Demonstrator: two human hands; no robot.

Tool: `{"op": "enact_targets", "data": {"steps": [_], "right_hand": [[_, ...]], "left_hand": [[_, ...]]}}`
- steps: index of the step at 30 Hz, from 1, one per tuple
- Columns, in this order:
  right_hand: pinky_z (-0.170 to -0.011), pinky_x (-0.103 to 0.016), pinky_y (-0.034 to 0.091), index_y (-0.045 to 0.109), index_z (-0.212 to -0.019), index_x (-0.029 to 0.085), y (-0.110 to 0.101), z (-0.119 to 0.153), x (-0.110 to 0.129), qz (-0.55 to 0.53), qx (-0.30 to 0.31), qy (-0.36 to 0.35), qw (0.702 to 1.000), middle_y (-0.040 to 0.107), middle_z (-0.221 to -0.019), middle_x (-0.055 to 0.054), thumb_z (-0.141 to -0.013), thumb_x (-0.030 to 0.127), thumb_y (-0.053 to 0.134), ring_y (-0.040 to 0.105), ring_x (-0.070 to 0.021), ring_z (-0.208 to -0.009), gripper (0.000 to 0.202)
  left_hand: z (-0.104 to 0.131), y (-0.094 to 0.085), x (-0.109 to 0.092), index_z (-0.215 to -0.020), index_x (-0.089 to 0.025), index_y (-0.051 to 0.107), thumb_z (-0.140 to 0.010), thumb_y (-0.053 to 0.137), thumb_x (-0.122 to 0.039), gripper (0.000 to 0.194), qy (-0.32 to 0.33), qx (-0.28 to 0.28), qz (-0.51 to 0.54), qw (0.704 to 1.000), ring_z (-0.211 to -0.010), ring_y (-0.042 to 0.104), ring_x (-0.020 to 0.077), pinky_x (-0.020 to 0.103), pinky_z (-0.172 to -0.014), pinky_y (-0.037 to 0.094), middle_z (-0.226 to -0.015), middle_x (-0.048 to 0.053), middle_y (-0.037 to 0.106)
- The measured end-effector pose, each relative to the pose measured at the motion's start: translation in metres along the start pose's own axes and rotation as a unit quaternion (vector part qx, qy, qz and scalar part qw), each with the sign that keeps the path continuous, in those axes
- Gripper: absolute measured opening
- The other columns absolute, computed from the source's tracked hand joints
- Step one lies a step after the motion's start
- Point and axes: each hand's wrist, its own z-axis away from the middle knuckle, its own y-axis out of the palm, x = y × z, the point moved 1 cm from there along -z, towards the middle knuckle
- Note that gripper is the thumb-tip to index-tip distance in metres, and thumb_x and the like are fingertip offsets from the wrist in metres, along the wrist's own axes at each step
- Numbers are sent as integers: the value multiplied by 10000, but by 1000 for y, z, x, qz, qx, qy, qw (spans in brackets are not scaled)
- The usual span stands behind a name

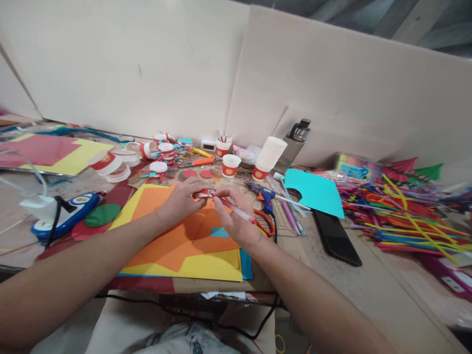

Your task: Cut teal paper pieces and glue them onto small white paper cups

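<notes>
My left hand [180, 200] is closed around a small red and white cut piece of a paper cup [202, 194], held above the table. My right hand [238, 216] grips a slim pen [240, 212] with a clear barrel and a red end. The pen's other end meets the cup piece; the exact contact is hidden by my fingers. Beneath both hands lie orange paper [158, 241] and yellow paper [221, 265], with a small blue scrap [219, 232] on top. Scissors with orange handles [271, 227] rest beside my right hand.
Behind stand a paper cup [231, 166], stacked cups [271, 152] and a bottle [293, 145]. A blue glue gun [267, 196], a black phone [335, 238] and pipe cleaners [413, 221] lie to the right. Leftward are cut cups [106, 164] and a blue power strip [66, 216].
</notes>
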Motion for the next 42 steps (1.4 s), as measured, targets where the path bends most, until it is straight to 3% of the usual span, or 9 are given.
{"op": "enact_targets", "data": {"steps": [19, 27, 31, 33, 36, 39, 42], "right_hand": [[-801, -320, 481, 610, -878, 201, -3, -1, 2, -12, 2, 11, 1000, 678, -870, -28, -869, 248, 561, 627, -167, -843, 68], [-792, -296, 491, 630, -925, 208, -19, -11, -3, -22, -15, 27, 999, 686, -909, -22, -909, 265, 533, 632, -150, -855, 113], [-734, -293, 475, 623, -884, 198, -46, -7, -17, 60, 12, 66, 996, 673, -863, -25, -900, 253, 541, 610, -159, -795, 100], [-770, -309, 463, 627, -885, 194, -66, 0, -26, 127, 23, 50, 990, 663, -891, -42, -897, 222, 526, 596, -178, -842, 106], [-854, -363, 437, 641, -1030, 160, -96, 13, -41, 273, 102, 46, 955, 643, -1030, -113, -913, 196, 476, 561, -234, -972, 205], [-818, -396, 420, 667, -1094, 150, -118, 26, -57, 441, 184, 125, 870, 626, -1074, -157, -903, 129, 440, 535, -284, -983, 296], [-777, -404, 411, 652, -1168, 169, -128, 36, -69, 518, 249, 165, 802, 612, -1138, -174, -901, 128, 448, 524, -323, -1039, 339]], "left_hand": [[-1, 1, -1, -912, -166, 732, -681, 567, -64, 302, -15, 6, 24, 1000, -797, 643, 161, 271, -745, 508, -912, 60, 738], [-3, -1, -3, -894, -166, 720, -726, 600, -262, 228, -215, 58, 88, 971, -768, 610, 176, 263, -683, 467, -837, 31, 719], [-3, -3, -6, -822, -163, 712, -707, 651, -299, 188, -285, 65, 164, 942, -710, 595, 157, 231, -595, 459, -765, 12, 690], [-2, -3, -7, -823, -157, 704, -690, 683, -315, 208, -317, 63, 210, 923, -694, 592, 146, 218, -565, 465, -779, 17, 678], [-1, -2, -4, -939, -155, 697, -692, 708, -362, 323, -356, 70, 281, 889, -649, 598, 125, 213, -532, 464, -863, 40, 678], [1, 1, 2, -1002, -154, 672, -696, 717, -382, 384, -380, 69, 333, 860, -539, 570, 102, 195, -436, 389, -831, 43, 659], [0, 4, 7, -959, -136, 662, -661, 748, -336, 369, -392, 51, 402, 826, -471, 507, 73, 187, -401, 346, -750, 25, 625]]}}
